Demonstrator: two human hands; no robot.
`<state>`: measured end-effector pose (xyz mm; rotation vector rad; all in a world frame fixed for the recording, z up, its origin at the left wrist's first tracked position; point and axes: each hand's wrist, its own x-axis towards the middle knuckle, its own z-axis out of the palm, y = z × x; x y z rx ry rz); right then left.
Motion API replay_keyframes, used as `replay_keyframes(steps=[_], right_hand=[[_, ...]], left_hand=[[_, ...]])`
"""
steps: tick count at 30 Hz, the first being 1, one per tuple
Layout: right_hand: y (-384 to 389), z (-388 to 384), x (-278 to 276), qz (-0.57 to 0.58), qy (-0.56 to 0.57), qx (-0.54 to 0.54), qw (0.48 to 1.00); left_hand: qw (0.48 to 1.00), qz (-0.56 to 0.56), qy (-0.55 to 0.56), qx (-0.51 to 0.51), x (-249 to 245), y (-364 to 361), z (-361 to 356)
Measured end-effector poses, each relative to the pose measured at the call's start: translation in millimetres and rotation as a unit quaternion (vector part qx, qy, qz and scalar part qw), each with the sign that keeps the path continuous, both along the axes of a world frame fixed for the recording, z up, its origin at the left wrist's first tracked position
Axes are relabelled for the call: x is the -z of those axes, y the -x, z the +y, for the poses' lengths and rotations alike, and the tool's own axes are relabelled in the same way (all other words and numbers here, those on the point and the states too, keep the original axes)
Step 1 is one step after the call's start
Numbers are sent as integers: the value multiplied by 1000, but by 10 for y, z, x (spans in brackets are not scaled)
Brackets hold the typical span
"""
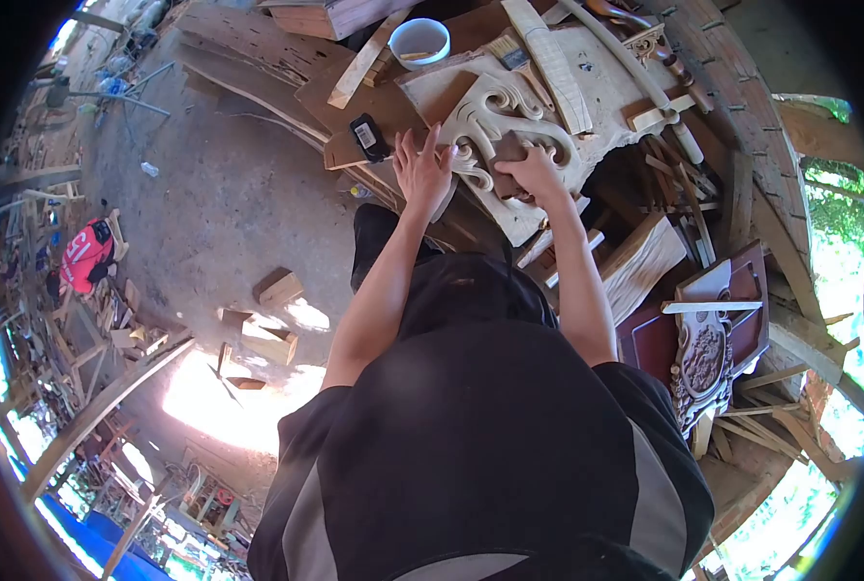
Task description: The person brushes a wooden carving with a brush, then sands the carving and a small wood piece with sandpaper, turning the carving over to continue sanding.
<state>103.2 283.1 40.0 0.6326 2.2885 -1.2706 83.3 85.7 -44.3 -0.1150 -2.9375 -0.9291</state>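
A pale wooden carving with scrolled curls (488,118) lies on the workbench in front of me. My left hand (424,176) rests at its left edge, fingers spread and apart, with nothing visible in them. Over the lower right part of the carving, my right hand (537,174) has its fingers bent and pressed down on a brown piece (510,151) that looks like sandpaper. The hand partly hides this piece. Left of my left hand sits a small black object with a white label (365,136). Above the carving is a flat paintbrush (509,53).
A white tub (419,41) stands behind the carving. Wooden strips (548,63) and a long rod (626,58) lie across the bench. Scrap wood (684,194) and a dark carved panel (708,353) are to the right. Wood blocks (269,339) lie on the floor at left.
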Motion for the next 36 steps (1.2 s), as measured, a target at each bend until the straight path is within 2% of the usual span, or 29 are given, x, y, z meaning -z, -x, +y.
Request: replay_keyframes(steps=[1,3,5,10,12,15,16,17,19,21,23,25,27,28,29,31,33,35,36], right_hand=[[8,-33,-91,-20,-6,60,998],[25,-79,49,-33,-15,71,997],[53,-107,362,80,-121,-21,989],[58,-234,392,56,-60,45,996],[14,-53,573,-24,-43,-49,998],[-74,-57,62,-11,-39,-55,998],[-53,-27,245,37,-69,-46,996],[-65,21,413,36,-68,-50,996],[-67,-95,304,80,-101,7,992],[-85,-209,333,87,-116,-16,989],[-162,-259,535,159,-156,-9,975],[-198,-193,189,117,-132,-65,982],[-267,-36,110,48,-82,-200,975],[-291,-3,178,100,-109,-148,978],[-267,33,212,100,-111,-153,977],[-234,-16,133,133,-111,-34,984],[-190,-79,151,116,-126,-29,985],[-152,-114,347,183,-181,-10,966],[-126,-116,418,166,-161,-14,973]], left_hand=[[1000,3,-2,1,11,-4,-10],[1000,11,-4,1,30,-11,-21],[1000,23,-7,2,27,6,2],[1000,2,-16,-12,-28,-17,10],[1000,7,-18,-18,-24,-32,32],[999,12,-19,-22,-48,-11,22],[1000,9,-21,-20,-50,-34,20],[999,7,-20,-23,-55,-33,10],[999,9,-28,-21,-46,-36,21],[1000,11,-25,-15,-58,-33,16],[1000,15,-22,-16,-51,-47,23],[1000,2,-6,-27,-37,-33,30],[1000,3,-7,-29,-22,-51,16],[1000,9,-8,-27,-17,-43,39],[999,9,-10,-32,-14,-32,53],[1000,7,-4,-29,-15,-40,35],[999,8,-22,-30,-49,-50,31],[999,8,-42,-32,-81,-57,46],[998,7,-43,-34,-81,-58,47]])
